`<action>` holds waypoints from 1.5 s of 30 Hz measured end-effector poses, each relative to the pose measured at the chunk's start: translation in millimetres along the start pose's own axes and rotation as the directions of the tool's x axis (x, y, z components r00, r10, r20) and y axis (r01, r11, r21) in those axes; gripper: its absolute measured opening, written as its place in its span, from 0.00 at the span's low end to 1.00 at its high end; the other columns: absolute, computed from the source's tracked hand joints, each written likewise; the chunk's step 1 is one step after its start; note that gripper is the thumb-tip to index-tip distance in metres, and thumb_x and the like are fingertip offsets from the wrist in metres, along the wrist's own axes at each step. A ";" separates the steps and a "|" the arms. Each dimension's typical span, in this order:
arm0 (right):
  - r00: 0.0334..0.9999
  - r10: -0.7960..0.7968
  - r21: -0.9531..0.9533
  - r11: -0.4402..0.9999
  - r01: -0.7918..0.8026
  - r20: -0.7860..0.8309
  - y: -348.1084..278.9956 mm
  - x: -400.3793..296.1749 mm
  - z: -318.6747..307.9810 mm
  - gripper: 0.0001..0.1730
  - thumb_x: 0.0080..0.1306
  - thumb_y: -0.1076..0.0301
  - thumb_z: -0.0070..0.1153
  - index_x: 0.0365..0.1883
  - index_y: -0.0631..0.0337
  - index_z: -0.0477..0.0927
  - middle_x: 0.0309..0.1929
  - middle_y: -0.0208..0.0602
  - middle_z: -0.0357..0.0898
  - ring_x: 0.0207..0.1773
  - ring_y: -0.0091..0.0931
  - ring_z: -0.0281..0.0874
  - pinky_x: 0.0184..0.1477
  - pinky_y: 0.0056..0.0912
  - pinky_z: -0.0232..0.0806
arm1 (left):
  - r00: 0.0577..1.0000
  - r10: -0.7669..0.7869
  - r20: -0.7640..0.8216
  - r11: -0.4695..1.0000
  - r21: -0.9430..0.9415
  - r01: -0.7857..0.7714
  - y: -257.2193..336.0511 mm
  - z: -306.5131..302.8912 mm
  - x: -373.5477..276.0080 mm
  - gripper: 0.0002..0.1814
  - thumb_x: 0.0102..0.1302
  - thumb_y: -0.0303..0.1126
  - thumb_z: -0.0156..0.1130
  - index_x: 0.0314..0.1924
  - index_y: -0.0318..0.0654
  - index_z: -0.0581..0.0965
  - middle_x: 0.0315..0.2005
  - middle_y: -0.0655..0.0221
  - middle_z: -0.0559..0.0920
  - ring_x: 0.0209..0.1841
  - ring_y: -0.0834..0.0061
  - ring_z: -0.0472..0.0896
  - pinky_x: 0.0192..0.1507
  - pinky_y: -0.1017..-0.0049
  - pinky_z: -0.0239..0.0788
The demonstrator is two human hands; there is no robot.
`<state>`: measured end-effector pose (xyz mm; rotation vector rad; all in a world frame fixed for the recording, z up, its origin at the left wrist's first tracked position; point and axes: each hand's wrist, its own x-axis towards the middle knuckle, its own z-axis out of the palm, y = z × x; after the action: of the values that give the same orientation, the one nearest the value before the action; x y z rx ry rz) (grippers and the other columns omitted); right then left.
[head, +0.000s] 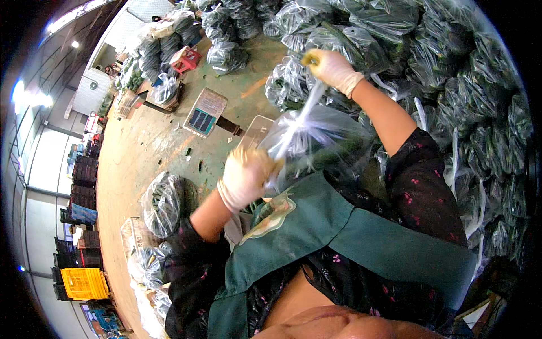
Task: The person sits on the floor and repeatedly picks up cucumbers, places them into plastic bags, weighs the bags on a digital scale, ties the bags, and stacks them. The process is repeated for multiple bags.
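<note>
A clear plastic bag [338,140] with dark green produce inside is in front of my apron, its top gathered into a bunch. My right hand [332,72], in a whitish glove with yellowed fingertips, is closed on a stretched strand of the bag's plastic above and right of the bunch. Lower left, my left hand [250,176], gloved alike and blurred by motion, grips another strand of the plastic near the bunch. A platform scale's display unit [205,113] stands beyond my left hand, and part of a pale tray [256,131] shows beside the bag.
Filled plastic bags of green produce [470,110] are piled high on the right and at the top. Another filled bag [163,203] stands on the floor at left, near a white plastic basket [137,233]. Farther off are a red stool [185,59] and yellow crates [84,284].
</note>
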<state>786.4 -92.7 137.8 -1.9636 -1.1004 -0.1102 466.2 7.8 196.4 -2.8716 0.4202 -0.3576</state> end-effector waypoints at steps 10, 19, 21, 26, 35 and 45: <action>0.929 0.355 0.053 0.931 -0.361 0.102 134.0 -77.2 32.7 0.13 0.59 0.63 0.60 0.41 0.54 0.86 0.38 0.39 0.86 0.41 0.32 0.84 0.46 0.32 0.73 | 0.806 -0.568 0.167 0.220 -0.913 0.344 42.4 92.1 -90.4 0.13 0.58 0.33 0.71 0.31 0.40 0.74 0.22 0.72 0.68 0.23 0.73 0.66 0.29 0.73 0.59; 0.960 0.024 0.881 0.393 -0.264 0.277 -75.8 -99.5 -100.5 0.29 0.59 0.69 0.66 0.59 0.65 0.76 0.31 0.27 0.77 0.29 0.17 0.76 0.33 0.18 0.69 | 0.950 -0.300 0.088 -0.795 -0.573 -0.198 -24.7 82.3 30.7 0.26 0.73 0.58 0.50 0.43 0.40 0.76 0.34 0.70 0.76 0.33 0.68 0.71 0.53 0.55 0.70; 0.948 -0.048 0.869 0.416 -0.268 0.316 -118.7 -105.3 -95.1 0.30 0.57 0.72 0.65 0.59 0.63 0.76 0.35 0.30 0.79 0.33 0.20 0.78 0.38 0.21 0.73 | 0.937 -0.294 0.186 -0.297 -0.950 0.095 -13.4 65.3 53.5 0.23 0.69 0.42 0.59 0.58 0.38 0.70 0.46 0.65 0.77 0.44 0.68 0.77 0.59 0.63 0.67; 0.823 -0.406 0.618 0.781 0.086 0.398 -157.6 -109.1 -82.9 0.31 0.59 0.62 0.67 0.61 0.57 0.75 0.40 0.31 0.80 0.39 0.22 0.76 0.47 0.26 0.70 | 0.987 0.113 0.117 -0.364 -0.919 0.150 -25.2 95.1 83.6 0.25 0.68 0.33 0.59 0.63 0.40 0.68 0.52 0.66 0.76 0.55 0.72 0.75 0.60 0.73 0.65; 0.921 -0.291 0.363 0.913 0.187 0.260 -68.7 -99.9 -37.0 0.14 0.61 0.58 0.66 0.38 0.57 0.82 0.35 0.36 0.81 0.40 0.37 0.79 0.46 0.37 0.70 | 0.866 -0.139 0.480 -0.423 -0.819 0.387 1.7 44.7 71.8 0.21 0.75 0.47 0.52 0.47 0.35 0.79 0.36 0.62 0.83 0.33 0.76 0.79 0.37 0.75 0.71; 0.814 -0.312 0.869 0.090 -0.487 0.489 -42.5 -89.4 17.5 0.20 0.73 0.58 0.53 0.54 0.64 0.73 0.54 0.38 0.75 0.56 0.24 0.73 0.58 0.29 0.68 | 0.968 -0.242 -0.069 0.473 -0.880 0.055 17.1 82.0 68.4 0.14 0.62 0.29 0.61 0.48 0.41 0.80 0.43 0.69 0.80 0.46 0.69 0.78 0.45 0.70 0.70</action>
<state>695.7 -128.6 113.8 -0.6370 -0.9042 1.1814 547.5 -14.6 128.6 -3.9485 0.4811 -0.5823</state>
